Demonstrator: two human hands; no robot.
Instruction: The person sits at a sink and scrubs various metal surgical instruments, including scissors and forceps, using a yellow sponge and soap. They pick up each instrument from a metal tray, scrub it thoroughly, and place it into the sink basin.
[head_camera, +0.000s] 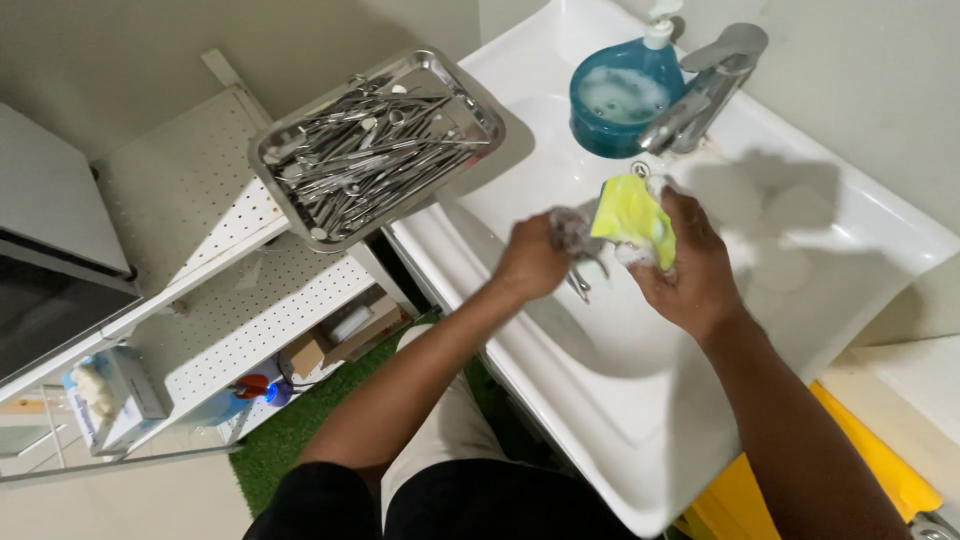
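Head view: two hands scrub a metal tool over a white sink.

The left hand (532, 258) is clenched around a soapy metal tool (578, 262), whose free end points down toward the sink (600, 400) floor. The right hand (690, 265) grips a yellow sponge (630, 212) and presses it against the tool's upper end from the right, so the two hands meet above the basin, just below the tap (705, 85). A blue bowl (620, 95) of suds stands beside the tap. Well to the left, a steel tray (478, 105) heaped with more instruments rests on a white perforated shelf (240, 320).
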